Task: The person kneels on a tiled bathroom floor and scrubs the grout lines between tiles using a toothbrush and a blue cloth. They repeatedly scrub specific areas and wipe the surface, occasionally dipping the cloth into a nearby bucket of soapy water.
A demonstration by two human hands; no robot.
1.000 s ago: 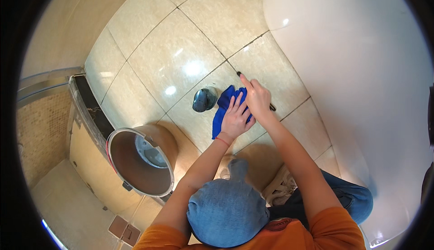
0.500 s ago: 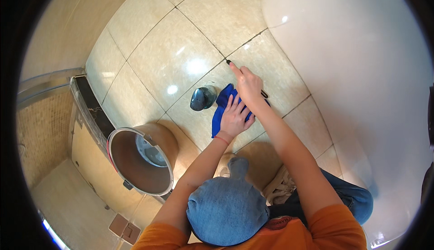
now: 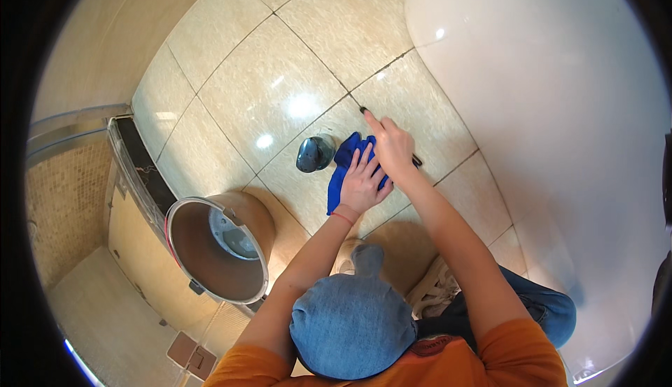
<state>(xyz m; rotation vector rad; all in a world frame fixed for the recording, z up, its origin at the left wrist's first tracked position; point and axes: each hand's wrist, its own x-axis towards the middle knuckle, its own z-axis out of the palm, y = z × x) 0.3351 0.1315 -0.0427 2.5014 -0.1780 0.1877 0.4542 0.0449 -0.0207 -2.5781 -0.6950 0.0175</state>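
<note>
My left hand (image 3: 361, 184) lies on a crumpled blue cloth (image 3: 337, 189) on the tiled floor, its fingers stretched out and slightly apart. My right hand (image 3: 392, 145) is closed around a slim black tool (image 3: 364, 109), like a small brush. The index finger points along it toward the tip, which is at the floor just near of a grout crossing. Its other end shows behind the wrist, but most of it is hidden in the grip. Left of the cloth is a dark bluish bottle (image 3: 315, 154), apart from both hands.
A bucket (image 3: 262, 215) with some cloudy liquid is at the left. To the right rises a large smooth white surface (image 3: 553, 142). Along the left runs a metal-edged track (image 3: 143, 166). My knees (image 3: 353, 324) and shoes (image 3: 435, 290) are close below my hands.
My right hand has moved a little nearer and to the right, drawing the tool's tip away from the grout crossing. My left hand and the blue cloth are almost unmoved.
</note>
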